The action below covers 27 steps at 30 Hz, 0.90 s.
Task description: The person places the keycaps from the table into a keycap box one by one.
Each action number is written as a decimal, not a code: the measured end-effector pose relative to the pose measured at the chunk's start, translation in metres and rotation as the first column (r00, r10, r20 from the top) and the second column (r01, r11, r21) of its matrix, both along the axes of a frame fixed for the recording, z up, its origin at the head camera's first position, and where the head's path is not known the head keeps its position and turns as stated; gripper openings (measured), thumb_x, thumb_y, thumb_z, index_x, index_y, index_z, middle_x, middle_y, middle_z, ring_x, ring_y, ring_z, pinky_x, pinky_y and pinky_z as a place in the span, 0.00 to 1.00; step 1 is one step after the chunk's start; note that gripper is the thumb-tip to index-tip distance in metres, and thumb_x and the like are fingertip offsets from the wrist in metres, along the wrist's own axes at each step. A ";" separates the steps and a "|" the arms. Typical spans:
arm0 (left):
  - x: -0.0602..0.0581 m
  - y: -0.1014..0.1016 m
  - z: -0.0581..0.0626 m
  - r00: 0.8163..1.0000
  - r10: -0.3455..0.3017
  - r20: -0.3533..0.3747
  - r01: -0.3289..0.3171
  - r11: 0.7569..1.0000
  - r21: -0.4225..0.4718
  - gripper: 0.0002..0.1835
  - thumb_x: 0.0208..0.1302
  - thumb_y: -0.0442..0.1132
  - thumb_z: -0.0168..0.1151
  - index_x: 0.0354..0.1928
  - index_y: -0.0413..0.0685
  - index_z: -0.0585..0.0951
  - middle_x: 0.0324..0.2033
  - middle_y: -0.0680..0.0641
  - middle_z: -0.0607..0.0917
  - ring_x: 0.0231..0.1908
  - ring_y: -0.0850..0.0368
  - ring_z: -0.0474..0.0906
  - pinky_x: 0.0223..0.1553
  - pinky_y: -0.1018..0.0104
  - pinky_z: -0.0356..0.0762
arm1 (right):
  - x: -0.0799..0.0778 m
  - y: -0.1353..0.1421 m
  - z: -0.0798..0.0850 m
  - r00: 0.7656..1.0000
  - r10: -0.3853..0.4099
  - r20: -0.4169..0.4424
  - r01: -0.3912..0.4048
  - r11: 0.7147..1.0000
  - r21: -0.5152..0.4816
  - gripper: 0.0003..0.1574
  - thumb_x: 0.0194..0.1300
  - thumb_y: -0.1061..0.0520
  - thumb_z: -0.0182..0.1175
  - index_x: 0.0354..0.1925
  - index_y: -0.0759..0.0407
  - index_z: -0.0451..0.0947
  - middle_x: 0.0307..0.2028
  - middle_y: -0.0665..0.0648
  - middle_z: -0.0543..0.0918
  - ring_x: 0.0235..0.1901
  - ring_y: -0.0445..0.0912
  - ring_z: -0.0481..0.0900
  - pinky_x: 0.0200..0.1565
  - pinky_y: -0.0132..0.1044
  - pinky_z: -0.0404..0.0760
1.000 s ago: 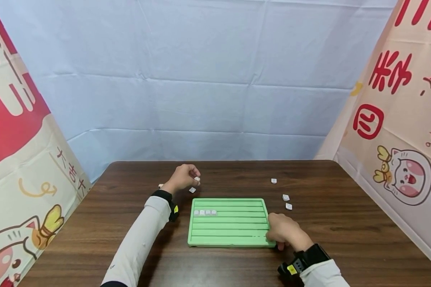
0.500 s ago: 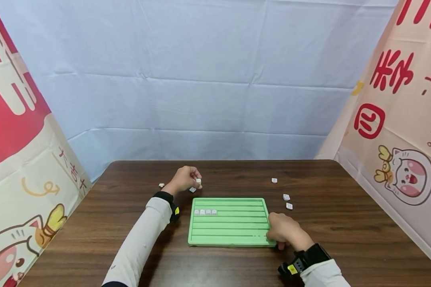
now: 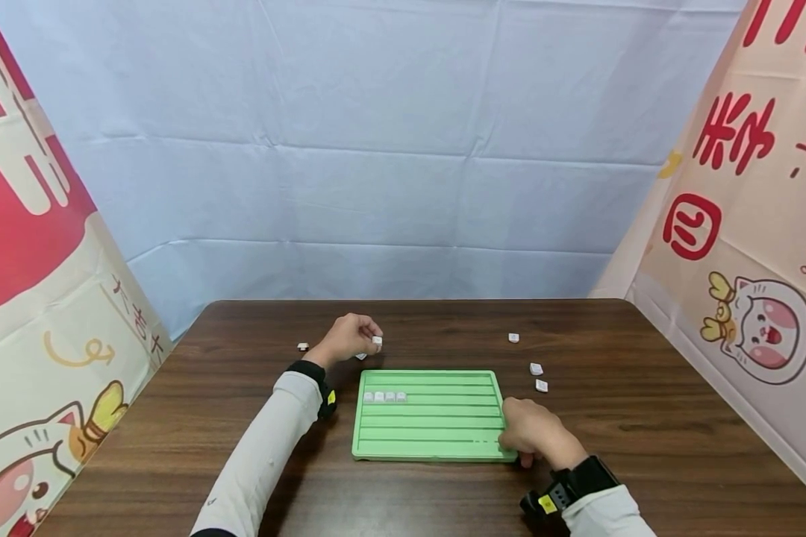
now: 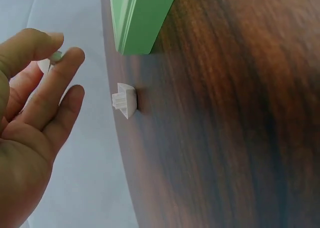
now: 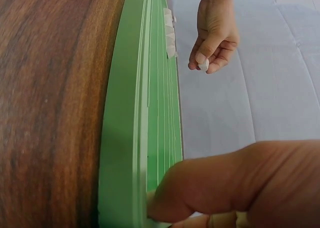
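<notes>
My left hand (image 3: 346, 337) pinches a small white keycap (image 3: 377, 340) between thumb and fingertips, above the table behind the green ridged tray (image 3: 436, 432). Another keycap (image 4: 127, 101) lies under that hand with its stem side showing in the left wrist view. Several white keycaps (image 3: 385, 397) stand side by side in a row at the tray's left, in one of its upper slots. At the tray's right edge my right hand (image 3: 533, 431) grips the corner, its thumb (image 5: 172, 195) over the rim.
Three loose keycaps lie right of the tray: a far one (image 3: 513, 338), a middle one (image 3: 536, 368) and a nearer one (image 3: 541, 385). One more keycap (image 3: 303, 347) lies at the back left. A pale cloth (image 3: 403, 186) hangs behind the brown table (image 3: 242, 335).
My left hand has shifted slightly right with the keycap, whose face now shows more between the fingertips. The right hand and the tray keep their places.
</notes>
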<state>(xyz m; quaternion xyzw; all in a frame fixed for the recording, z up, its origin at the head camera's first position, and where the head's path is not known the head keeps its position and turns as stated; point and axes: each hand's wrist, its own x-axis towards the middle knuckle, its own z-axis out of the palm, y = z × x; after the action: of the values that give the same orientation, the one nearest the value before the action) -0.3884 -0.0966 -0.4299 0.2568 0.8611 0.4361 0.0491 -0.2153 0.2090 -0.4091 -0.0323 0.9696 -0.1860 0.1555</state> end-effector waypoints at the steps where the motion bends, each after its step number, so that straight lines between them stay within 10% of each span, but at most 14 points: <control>1: 0.000 0.000 0.000 1.000 -0.003 -0.004 0.003 1.000 0.000 0.09 0.53 0.30 0.68 0.38 0.38 0.81 0.29 0.49 0.80 0.30 0.56 0.78 0.32 0.63 0.76 | 0.000 0.000 0.000 1.000 -0.001 -0.003 0.001 1.000 0.002 0.09 0.51 0.69 0.58 0.22 0.61 0.68 0.13 0.59 0.73 0.09 0.47 0.74 0.12 0.34 0.66; 27: 0.003 -0.001 -0.004 0.999 0.022 -0.042 -0.023 0.999 -0.025 0.07 0.52 0.32 0.70 0.34 0.43 0.83 0.26 0.51 0.80 0.27 0.58 0.78 0.28 0.64 0.77 | 0.000 -0.002 -0.001 1.000 -0.009 -0.024 0.009 1.000 0.025 0.09 0.48 0.69 0.57 0.20 0.61 0.67 0.11 0.58 0.73 0.08 0.46 0.73 0.11 0.33 0.66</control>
<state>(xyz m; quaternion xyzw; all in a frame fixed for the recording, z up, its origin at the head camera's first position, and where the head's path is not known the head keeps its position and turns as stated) -0.3857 -0.0974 -0.4338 0.2556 0.8703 0.4201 0.0293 -0.2155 0.2074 -0.4101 -0.0282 0.9738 -0.1739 0.1435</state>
